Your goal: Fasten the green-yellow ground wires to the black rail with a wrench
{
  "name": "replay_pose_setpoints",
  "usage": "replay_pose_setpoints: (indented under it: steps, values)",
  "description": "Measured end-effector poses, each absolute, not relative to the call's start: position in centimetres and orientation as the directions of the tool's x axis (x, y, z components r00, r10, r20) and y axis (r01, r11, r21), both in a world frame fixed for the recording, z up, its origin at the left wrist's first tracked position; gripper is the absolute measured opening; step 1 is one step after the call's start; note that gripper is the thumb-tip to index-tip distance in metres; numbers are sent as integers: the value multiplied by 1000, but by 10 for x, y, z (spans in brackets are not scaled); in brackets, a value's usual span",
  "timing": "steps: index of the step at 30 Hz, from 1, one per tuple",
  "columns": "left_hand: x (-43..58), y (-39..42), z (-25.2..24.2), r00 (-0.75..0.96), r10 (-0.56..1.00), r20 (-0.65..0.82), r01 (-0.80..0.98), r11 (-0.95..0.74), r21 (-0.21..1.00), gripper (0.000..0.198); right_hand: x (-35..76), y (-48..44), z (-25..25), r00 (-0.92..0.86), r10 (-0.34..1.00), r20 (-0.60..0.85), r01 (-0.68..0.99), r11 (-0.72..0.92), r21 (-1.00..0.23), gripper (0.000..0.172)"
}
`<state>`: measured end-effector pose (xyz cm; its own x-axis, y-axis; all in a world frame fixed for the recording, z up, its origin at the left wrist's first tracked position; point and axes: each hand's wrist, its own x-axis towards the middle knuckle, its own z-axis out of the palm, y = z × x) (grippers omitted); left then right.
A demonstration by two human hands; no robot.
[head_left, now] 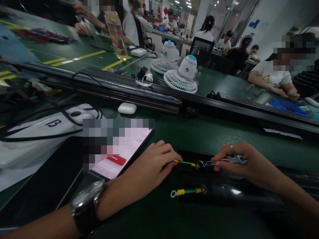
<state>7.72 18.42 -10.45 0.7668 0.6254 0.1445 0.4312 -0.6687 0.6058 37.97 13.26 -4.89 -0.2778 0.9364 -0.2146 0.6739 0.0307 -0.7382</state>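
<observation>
My left hand (159, 159) pinches the near end of a short green-and-yellow wire (186, 162), its fingertips closed on it. The wire's other end meets a bolt on a dark black part (184, 171). In my right hand (239, 161) is a metal combination wrench (226, 160), its ring end around that bolt. Below lies a second glossy black part (239, 192) with another green-and-yellow wire (189, 191), which has a ring terminal (173, 194) at its free end and a bolt at the other. The left hand's fingertips hide the first wire's end.
A lit phone (117, 156) lies left of my left arm, with a white earbud case (127, 108) behind it. Long black rails (139, 91) cross the table. Two white fans (183, 74) and a bottle (117, 36) stand beyond. Several people sit at tables.
</observation>
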Motion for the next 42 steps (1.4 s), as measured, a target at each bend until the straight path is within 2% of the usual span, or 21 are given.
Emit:
replay_pose_setpoints:
  steps: [4,10,16,19,23,29,35,42]
  values:
    - [78,183,-101,763,633,135,440,-661,608,23,383,151,-40,-333,888,-316,678,-7,-735,20]
    - [78,182,-96,762,629,157,425,-668,610,24,381,185,-25,-576,746,-334,642,158,-751,26]
    - [79,184,-101,766,619,174,416,-683,600,23,372,211,-17,-674,646,-358,608,211,-765,23]
    - [78,184,-105,759,628,171,426,-678,599,23,373,203,-20,-598,731,-330,614,153,-774,20]
    - [77,183,-105,759,630,164,423,-669,611,23,379,167,-30,-346,915,-207,619,57,-783,23]
    - [79,182,-100,754,639,154,430,-656,621,19,374,114,-49,-132,984,-123,684,1,-730,26]
    - [78,183,-99,763,631,138,433,-658,616,18,362,101,-55,-109,994,3,674,76,-734,18]
    - [78,182,-98,762,636,125,436,-646,626,17,359,101,-60,-139,989,50,696,133,-706,16]
